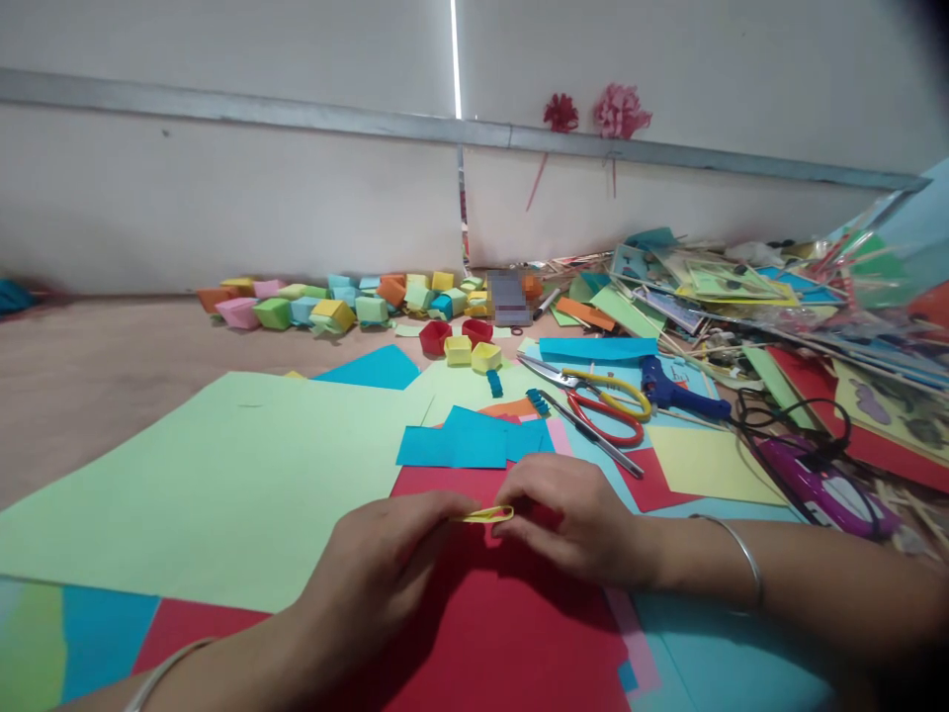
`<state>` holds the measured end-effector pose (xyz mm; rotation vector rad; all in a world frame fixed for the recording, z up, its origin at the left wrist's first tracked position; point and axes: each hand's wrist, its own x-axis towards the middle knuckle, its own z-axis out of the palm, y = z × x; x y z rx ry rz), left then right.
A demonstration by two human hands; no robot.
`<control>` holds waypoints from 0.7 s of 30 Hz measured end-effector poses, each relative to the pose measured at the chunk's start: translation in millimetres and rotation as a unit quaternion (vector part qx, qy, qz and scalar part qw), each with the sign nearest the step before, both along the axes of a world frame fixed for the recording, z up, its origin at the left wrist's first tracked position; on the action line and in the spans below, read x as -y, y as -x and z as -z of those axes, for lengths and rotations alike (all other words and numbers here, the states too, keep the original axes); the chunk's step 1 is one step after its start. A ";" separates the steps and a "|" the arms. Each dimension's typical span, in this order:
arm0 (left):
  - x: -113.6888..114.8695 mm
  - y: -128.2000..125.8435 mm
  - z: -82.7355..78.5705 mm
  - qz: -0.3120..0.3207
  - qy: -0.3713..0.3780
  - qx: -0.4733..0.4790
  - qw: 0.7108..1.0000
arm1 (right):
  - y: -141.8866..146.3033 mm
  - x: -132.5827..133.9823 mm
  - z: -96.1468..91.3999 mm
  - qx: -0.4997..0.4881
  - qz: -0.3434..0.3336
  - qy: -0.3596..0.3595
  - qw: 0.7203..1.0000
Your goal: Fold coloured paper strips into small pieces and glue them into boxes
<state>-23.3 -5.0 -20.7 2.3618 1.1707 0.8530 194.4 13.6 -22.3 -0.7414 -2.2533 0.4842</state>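
Observation:
A small folded piece of yellow paper [485,514] is pinched between both my hands, seen nearly edge-on above a red sheet [519,633]. My left hand [389,559] has its left end between thumb and fingers. At the other end, my right hand [567,519] closes its thumb and curled fingers on it. Just beyond my hands lie blue paper pieces [464,447]. Farther off stand small open yellow paper boxes [458,350] and red paper boxes [435,338].
Scissors [604,400], a pen [597,437] and a blue glue gun [678,396] lie to the right, near a purple device [822,485] with a black cord. A large pale green sheet [244,475] covers the left. Coloured paper cubes [274,313] line the back; piled craft scraps [712,277] fill the far right.

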 end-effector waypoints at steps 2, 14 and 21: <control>0.1 1.1 2.4 0.003 0.006 0.004 1.000 | -0.3 -0.5 0.9 0.005 -0.002 -0.002 1.000; 0.4 1.6 2.1 0.000 0.037 -0.004 0.999 | -1.6 -2.7 -1.7 -0.006 0.003 0.038 0.999; 1.7 1.2 3.7 0.001 0.054 -0.004 0.999 | -1.6 -3.1 -1.1 -0.012 0.003 0.045 0.999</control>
